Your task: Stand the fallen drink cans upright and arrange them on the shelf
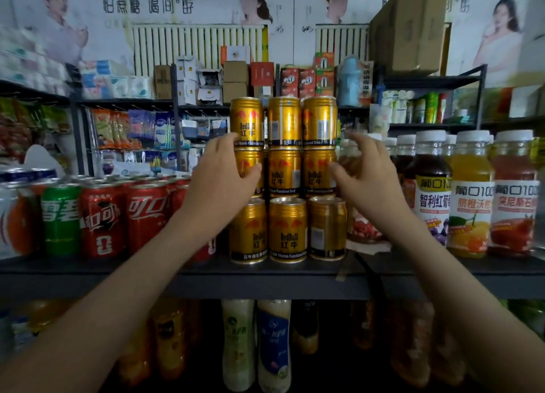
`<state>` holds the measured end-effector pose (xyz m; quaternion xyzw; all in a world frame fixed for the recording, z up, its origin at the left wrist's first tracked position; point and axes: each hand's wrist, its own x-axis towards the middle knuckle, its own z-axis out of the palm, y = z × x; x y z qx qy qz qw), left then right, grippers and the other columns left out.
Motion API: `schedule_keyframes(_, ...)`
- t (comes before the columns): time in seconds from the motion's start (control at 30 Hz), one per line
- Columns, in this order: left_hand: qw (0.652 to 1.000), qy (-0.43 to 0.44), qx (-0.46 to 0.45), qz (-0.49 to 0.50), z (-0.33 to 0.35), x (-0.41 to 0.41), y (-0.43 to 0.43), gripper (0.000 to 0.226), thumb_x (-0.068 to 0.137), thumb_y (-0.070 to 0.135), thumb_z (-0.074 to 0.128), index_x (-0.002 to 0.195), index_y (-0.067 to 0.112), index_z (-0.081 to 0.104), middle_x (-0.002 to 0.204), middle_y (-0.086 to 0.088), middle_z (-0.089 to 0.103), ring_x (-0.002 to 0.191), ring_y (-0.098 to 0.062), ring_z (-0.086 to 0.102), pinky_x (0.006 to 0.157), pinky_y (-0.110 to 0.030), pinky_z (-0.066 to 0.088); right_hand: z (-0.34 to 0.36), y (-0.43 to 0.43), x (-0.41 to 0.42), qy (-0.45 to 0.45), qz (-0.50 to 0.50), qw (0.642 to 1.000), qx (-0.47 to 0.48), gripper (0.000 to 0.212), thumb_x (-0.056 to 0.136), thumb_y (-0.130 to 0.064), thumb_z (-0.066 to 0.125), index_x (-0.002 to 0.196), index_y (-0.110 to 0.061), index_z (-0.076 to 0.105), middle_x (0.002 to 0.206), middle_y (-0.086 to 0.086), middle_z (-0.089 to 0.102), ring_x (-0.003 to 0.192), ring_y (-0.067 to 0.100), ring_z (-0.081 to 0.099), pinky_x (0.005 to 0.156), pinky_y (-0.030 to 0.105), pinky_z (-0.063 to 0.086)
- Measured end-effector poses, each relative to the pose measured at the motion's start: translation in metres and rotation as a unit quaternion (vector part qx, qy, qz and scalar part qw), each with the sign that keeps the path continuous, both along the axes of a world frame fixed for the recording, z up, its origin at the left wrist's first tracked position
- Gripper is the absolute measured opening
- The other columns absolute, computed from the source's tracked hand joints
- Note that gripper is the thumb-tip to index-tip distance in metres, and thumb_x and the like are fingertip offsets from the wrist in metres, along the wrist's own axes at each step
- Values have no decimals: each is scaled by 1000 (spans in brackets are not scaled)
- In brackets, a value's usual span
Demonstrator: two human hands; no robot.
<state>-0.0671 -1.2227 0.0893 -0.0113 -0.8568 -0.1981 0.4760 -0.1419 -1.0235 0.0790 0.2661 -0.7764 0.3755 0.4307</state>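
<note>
Nearest to me, both forearms reach up over the dark front edge of the shelf [265,280], with pale bottles [272,342] in the dim bay below the wrists. Between the two hands stand the gold cans [287,230], all upright, stacked three wide and three high on that shelf. The left hand [224,171] grips the middle-left can [250,164]: I see the thumb lying across its front and the fingers wrapped round its outer side, the fingertips up at the seam with the can above. The right hand [364,174] is blurred, with its fingers spread and loosely bent, holding nothing. Its thumb tip sits at the edge of the middle-right can [318,171], and I cannot tell whether it touches. Outward of the left hand are red cola cans [147,215], and outward of the right hand are white-capped juice bottles [469,195]. Beyond the fingertips, far racks hold small boxes [236,80].
</note>
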Motion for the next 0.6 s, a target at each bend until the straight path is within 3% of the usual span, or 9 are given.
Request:
schedule_keyframes(0.17,997,-27,67,5,42,-31,-14,62,88,34,61,136,5,35,137,-13,42,122,-26,43,81,-26,30,58,-7,-24,-60,22,997,-50,65,87,-37,62,140,-10,34,134,9,48,122,24,48,100,43,45)
schedule_keyframes(0.23,993,-57,107,2,51,-45,-19,71,87,38,63,140,4,29,139,-14,41,123,-28,44,82,-31,36,71,-12,-31,-79,36,994,-59,63,88,-35,63,138,-11,34,127,8,51,115,23,52,90,35,49)
schedule_keyframes(0.33,980,-102,171,-26,62,-59,-21,83,85,42,63,146,5,19,138,-14,42,118,-29,48,75,-34,41,83,-19,-40,-108,41,991,-60,61,89,-32,63,138,-12,31,115,1,51,101,16,52,69,20,42)
schedule_keyframes(0.4,974,-116,190,-39,68,-65,-22,86,86,41,63,147,4,15,133,-14,44,108,-26,52,69,-32,40,88,-23,-49,-136,57,987,-67,65,88,-33,64,138,-13,28,114,3,54,101,18,55,74,26,46)
schedule_keyframes(0.5,971,-117,200,-52,73,-73,-24,88,86,42,64,146,1,15,112,-7,48,77,-14,48,58,-28,39,94,-26,-59,-158,77,982,-72,75,83,-35,69,139,-15,23,119,9,57,105,26,60,89,43,52)
schedule_keyframes(0.6,967,-120,216,-67,76,-82,-28,88,83,43,67,143,0,20,95,1,45,77,-13,45,58,-28,39,99,-30,-66,-170,83,979,-79,83,81,-32,72,142,-15,18,117,8,55,105,26,60,89,45,53)
